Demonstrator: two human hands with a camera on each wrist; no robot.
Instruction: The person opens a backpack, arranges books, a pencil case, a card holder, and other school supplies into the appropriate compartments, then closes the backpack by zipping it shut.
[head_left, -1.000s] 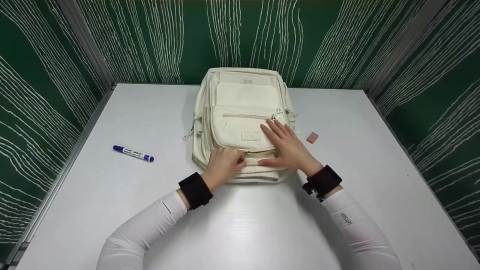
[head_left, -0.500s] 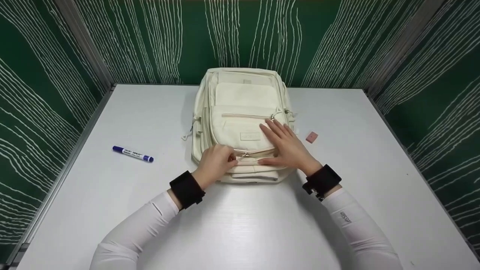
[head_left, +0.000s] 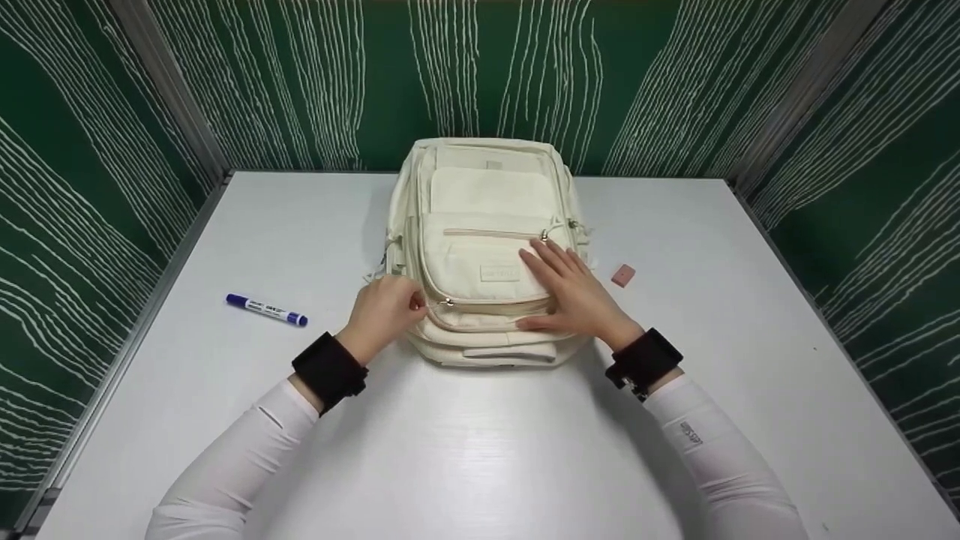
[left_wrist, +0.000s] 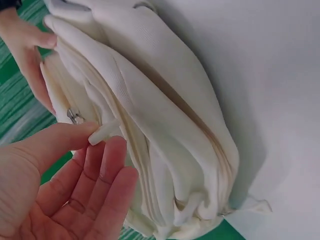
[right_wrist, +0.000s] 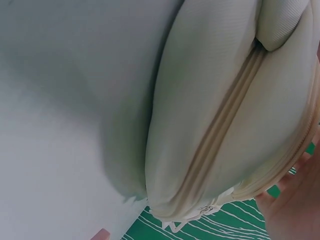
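Observation:
A cream backpack (head_left: 495, 195) lies on the table with its front pocket facing up. At the pocket's lower left corner, my left hand (head_left: 386, 311) pinches a zipper pull. The left wrist view shows this pull tab (left_wrist: 104, 132) as a pale strip between thumb and forefinger, near the metal slider (left_wrist: 75, 115). My right hand (head_left: 574, 296) rests spread on the pocket's lower right, fingers straight, thumb near the zipper seam. In the right wrist view the bag's side with a long zipper (right_wrist: 220, 125) fills much of the frame, and part of the right hand (right_wrist: 295, 205) shows at the edge.
On the white table (head_left: 465, 450), a blue and white marker (head_left: 266, 309) lies to the left of the bag. A small pink eraser-like block (head_left: 623, 275) lies to its right. Green walls (head_left: 637, 90) with white streaks enclose the table's back and sides.
My left hand has moved leftward along the pocket's lower edge, and the zipper slider has travelled with it toward the left corner. The right hand has stayed in place.

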